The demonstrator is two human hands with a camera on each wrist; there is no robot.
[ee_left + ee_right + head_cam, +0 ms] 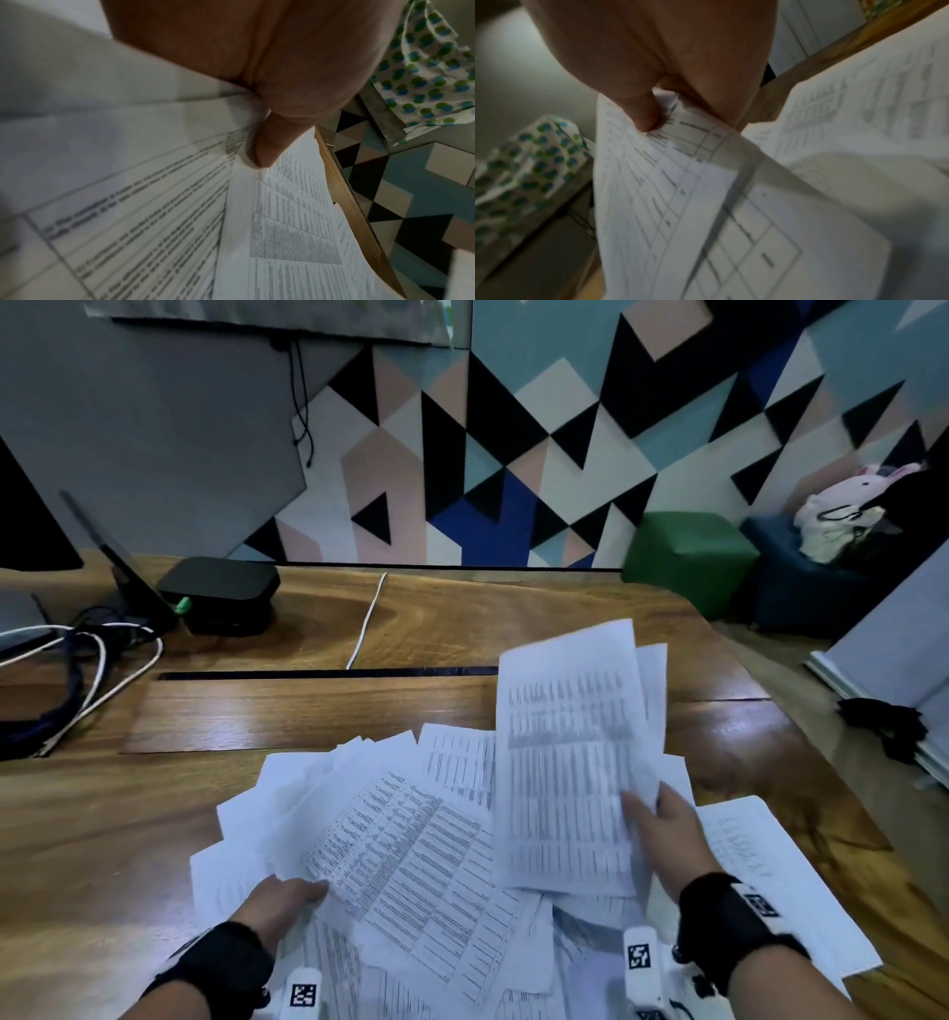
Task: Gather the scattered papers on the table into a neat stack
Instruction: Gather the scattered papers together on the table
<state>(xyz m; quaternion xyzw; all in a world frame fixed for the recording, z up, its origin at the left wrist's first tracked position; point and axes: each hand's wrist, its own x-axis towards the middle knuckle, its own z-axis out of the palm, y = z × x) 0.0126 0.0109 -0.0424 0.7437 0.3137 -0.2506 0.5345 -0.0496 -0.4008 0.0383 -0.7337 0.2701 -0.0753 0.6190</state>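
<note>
Near the tabletop's front edge, printed papers lie fanned in a loose overlapping pile. Left hand pinches the pile's left edge, thumb on top. Right hand pinches a few sheets lifted above the pile's right side.

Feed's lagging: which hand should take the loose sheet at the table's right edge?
Probably right. The right hand, gripping raised sheets, is beside that loose sheet; the left hand pinches papers across the pile.
</note>
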